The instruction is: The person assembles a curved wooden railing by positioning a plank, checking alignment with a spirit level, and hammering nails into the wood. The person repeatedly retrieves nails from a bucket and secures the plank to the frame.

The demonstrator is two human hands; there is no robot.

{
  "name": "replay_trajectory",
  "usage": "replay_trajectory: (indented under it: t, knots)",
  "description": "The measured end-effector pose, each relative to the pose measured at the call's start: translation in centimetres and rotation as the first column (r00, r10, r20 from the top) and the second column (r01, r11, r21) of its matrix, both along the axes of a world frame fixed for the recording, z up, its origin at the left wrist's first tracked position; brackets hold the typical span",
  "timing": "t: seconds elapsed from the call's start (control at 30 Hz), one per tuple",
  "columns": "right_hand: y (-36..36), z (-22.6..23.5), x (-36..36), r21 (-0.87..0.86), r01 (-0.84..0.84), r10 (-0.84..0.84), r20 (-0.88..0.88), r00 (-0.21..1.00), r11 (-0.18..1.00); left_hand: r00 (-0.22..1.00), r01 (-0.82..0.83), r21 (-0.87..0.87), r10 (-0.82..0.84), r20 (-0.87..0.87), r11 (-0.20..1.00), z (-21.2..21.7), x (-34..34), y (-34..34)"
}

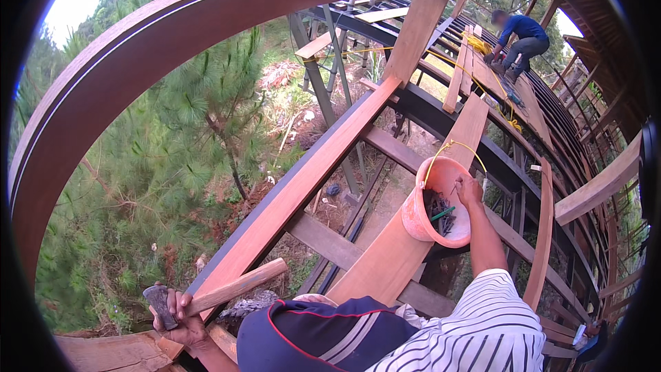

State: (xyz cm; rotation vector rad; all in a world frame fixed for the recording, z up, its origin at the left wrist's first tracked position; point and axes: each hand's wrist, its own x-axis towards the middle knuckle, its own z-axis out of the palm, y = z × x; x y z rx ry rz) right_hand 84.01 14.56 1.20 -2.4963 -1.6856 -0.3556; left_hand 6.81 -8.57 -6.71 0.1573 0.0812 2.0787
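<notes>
Hammer [237,286] in left hand [181,322], fingers wrapped; right hand [469,191], fingers bunched, grip unclear, at right edge of pink bucket [413,216].

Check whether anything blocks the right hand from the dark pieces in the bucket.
Nothing visible blocks it: the right hand is over the open bucket, with the dark pieces in view inside. A thin green piece lies across some of them; the yellow handle arcs above the far rim, not between.

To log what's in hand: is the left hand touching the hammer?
Touching. The head view shows the left hand closed around the hammer, close to its dark metal end.
</notes>
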Motion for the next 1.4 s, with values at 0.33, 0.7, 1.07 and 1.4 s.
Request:
replay_trajectory:
  t: [0.33, 0.7, 1.07, 1.4]
  knots:
    - [-6.5, 9.2, -40.2, 0.614, -0.34, 0.553, -0.789, -0.266, 0.712, 0.922, 0.161, -0.403, -0.283, -0.264, 0.901, 4.7, 4.0, 0.5]
    - [-14.5, -1.5, -60.3, -0.037, -0.998, 0.623, -0.782, -0.008, -0.06, 0.996, 0.093, -0.414, -0.08, 0.048, 0.906, 0.8, 3.4, -5.1]
    - [-30.0, -12.2, -71.7, 0.143, -0.955, 0.196, -0.976, -0.093, 0.259, 0.493, -0.797, -0.507, -0.131, -0.86, 0.33, -3.8, -5.6, -17.8]
    - [-37.2, -13.2, -74.5, 0.095, -0.948, -0.258, -0.95, -0.179, 0.305, -0.141, -0.878, -0.136, -0.519, -0.843, 0.46, -3.7, -7.0, -27.9]
